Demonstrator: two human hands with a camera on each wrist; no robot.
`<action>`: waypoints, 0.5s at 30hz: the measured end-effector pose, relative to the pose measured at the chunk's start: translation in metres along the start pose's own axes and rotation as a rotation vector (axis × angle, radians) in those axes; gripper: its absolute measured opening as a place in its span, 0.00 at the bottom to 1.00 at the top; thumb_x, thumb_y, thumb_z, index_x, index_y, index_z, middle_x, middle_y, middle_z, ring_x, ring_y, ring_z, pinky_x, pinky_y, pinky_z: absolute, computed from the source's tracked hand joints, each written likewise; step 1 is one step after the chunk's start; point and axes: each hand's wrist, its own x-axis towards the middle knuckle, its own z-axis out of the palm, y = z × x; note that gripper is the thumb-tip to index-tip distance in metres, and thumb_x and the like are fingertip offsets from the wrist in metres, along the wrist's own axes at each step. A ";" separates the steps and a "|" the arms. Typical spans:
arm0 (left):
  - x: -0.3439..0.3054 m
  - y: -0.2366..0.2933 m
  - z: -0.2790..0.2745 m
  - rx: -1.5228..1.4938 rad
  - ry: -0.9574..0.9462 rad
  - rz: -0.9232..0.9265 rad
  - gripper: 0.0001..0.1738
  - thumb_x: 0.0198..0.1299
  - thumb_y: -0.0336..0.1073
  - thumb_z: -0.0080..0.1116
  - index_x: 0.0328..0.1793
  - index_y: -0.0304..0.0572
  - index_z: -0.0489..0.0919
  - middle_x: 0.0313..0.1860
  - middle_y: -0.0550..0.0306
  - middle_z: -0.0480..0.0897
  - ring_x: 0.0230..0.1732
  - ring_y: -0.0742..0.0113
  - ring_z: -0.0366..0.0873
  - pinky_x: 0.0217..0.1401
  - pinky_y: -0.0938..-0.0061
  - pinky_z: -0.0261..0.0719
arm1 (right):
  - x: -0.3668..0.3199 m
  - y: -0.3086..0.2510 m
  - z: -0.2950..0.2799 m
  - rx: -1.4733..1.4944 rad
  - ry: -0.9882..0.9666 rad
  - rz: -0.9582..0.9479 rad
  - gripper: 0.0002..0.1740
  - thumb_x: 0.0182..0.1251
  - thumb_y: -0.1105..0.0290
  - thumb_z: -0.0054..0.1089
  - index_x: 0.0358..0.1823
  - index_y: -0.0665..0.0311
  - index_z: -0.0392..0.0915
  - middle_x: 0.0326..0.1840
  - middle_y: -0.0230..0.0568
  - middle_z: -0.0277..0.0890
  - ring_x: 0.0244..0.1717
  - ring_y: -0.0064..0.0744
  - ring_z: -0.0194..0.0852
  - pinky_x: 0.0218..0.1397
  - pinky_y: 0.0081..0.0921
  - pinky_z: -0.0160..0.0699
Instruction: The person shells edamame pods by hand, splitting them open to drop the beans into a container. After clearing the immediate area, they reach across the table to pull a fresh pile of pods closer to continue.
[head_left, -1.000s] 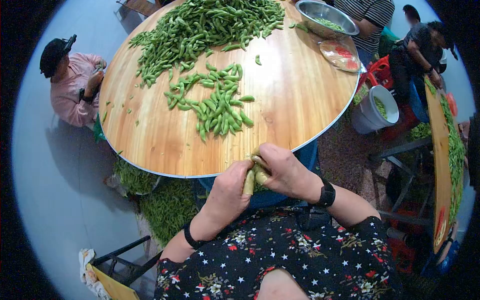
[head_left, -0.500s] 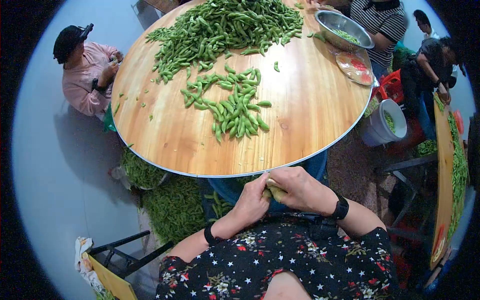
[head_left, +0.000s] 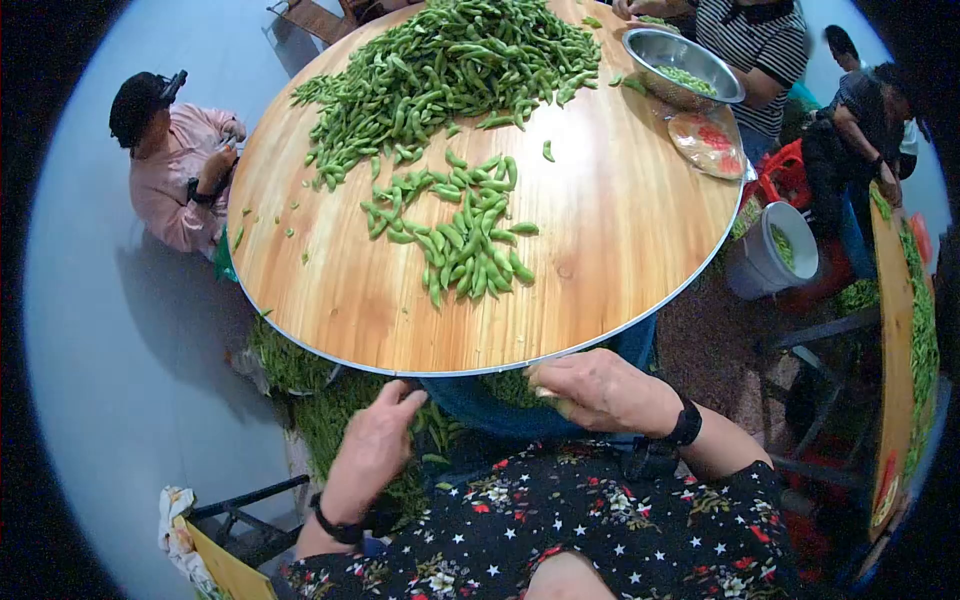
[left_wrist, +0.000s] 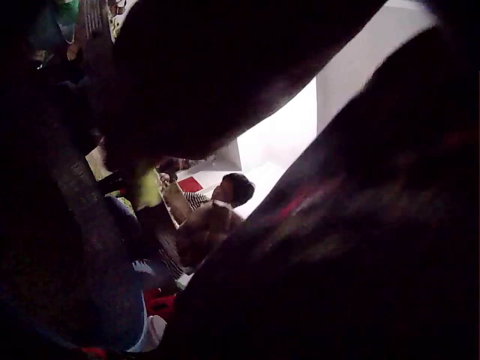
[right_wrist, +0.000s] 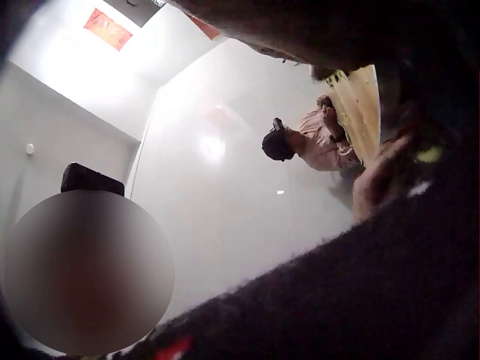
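Observation:
Just beyond the table's near edge, my left hand [head_left: 375, 440] is apart from the right, its thumb and index finger spread and nothing visible between them. My right hand [head_left: 605, 392] is curled by the rim, thumb and fingertips together at a small pale piece [head_left: 545, 392]; whether that is a pod or a finger covering is unclear. Loose green pods [head_left: 470, 245] lie on the round wooden table [head_left: 620, 250], in front of a large pod heap [head_left: 450, 65]. Both wrist views are mostly dark; a blurred yellow-green thing [left_wrist: 148, 186] shows in the left one.
Under the near rim is a blue container [head_left: 480, 408], with greens [head_left: 325, 430] on the floor beside it. A metal bowl [head_left: 683, 68] and a plastic-wrapped packet [head_left: 706, 145] stand back right. A person in pink [head_left: 180, 165] sits left; a white bucket [head_left: 772, 250] stands right.
My hands were together at a pale pod; now they are apart, the left having moved left and down, while the right stays near the table edge. The head view has shifted slightly.

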 end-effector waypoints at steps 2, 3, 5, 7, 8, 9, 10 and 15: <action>0.015 -0.004 -0.018 -0.040 0.106 0.133 0.16 0.54 0.24 0.53 0.51 0.41 0.77 0.46 0.47 0.79 0.40 0.44 0.81 0.41 0.58 0.80 | 0.001 -0.001 -0.003 0.001 -0.052 0.023 0.05 0.63 0.72 0.52 0.36 0.64 0.67 0.27 0.51 0.70 0.33 0.57 0.73 0.35 0.44 0.72; 0.031 -0.004 -0.028 -0.034 0.134 0.176 0.15 0.55 0.25 0.54 0.50 0.41 0.78 0.45 0.47 0.79 0.40 0.45 0.81 0.40 0.59 0.79 | 0.003 -0.003 -0.006 -0.002 -0.048 0.021 0.05 0.63 0.72 0.52 0.36 0.64 0.67 0.27 0.51 0.70 0.33 0.57 0.73 0.35 0.44 0.72; 0.078 0.000 -0.047 -0.028 0.197 0.239 0.15 0.58 0.26 0.53 0.52 0.40 0.79 0.46 0.45 0.80 0.47 0.44 0.79 0.46 0.61 0.78 | 0.010 -0.007 -0.013 0.095 -0.150 0.352 0.09 0.67 0.70 0.52 0.45 0.67 0.69 0.35 0.51 0.75 0.40 0.51 0.78 0.42 0.38 0.76; 0.144 -0.009 -0.056 0.084 0.243 0.240 0.15 0.60 0.26 0.50 0.53 0.41 0.79 0.47 0.44 0.80 0.47 0.45 0.79 0.46 0.61 0.77 | 0.009 -0.002 -0.009 0.141 -0.034 0.297 0.11 0.70 0.67 0.50 0.46 0.67 0.67 0.34 0.50 0.74 0.38 0.47 0.78 0.41 0.36 0.75; 0.181 -0.019 -0.057 0.106 0.330 0.319 0.15 0.60 0.26 0.50 0.53 0.42 0.79 0.47 0.45 0.80 0.47 0.45 0.79 0.46 0.61 0.78 | 0.009 0.000 -0.007 0.194 0.074 0.241 0.13 0.73 0.63 0.47 0.46 0.67 0.66 0.33 0.49 0.74 0.37 0.44 0.78 0.39 0.35 0.75; 0.218 -0.029 -0.056 0.127 0.416 0.398 0.16 0.60 0.27 0.49 0.53 0.43 0.79 0.47 0.45 0.80 0.47 0.45 0.79 0.46 0.61 0.78 | 0.009 0.001 -0.008 0.185 0.081 0.240 0.13 0.73 0.63 0.47 0.46 0.67 0.66 0.33 0.49 0.74 0.37 0.44 0.78 0.39 0.35 0.75; 0.255 -0.038 -0.053 0.164 0.528 0.481 0.14 0.57 0.26 0.50 0.49 0.42 0.79 0.44 0.47 0.80 0.45 0.46 0.79 0.46 0.60 0.78 | 0.008 0.001 -0.008 0.262 0.049 0.270 0.14 0.73 0.62 0.46 0.46 0.67 0.65 0.33 0.46 0.73 0.35 0.39 0.77 0.39 0.33 0.74; 0.313 -0.053 -0.046 0.391 0.304 0.486 0.10 0.53 0.26 0.53 0.41 0.43 0.80 0.41 0.51 0.80 0.44 0.49 0.78 0.46 0.60 0.79 | 0.007 0.006 -0.015 0.501 0.005 0.366 0.13 0.76 0.62 0.45 0.46 0.66 0.68 0.29 0.33 0.70 0.23 0.20 0.68 0.26 0.20 0.69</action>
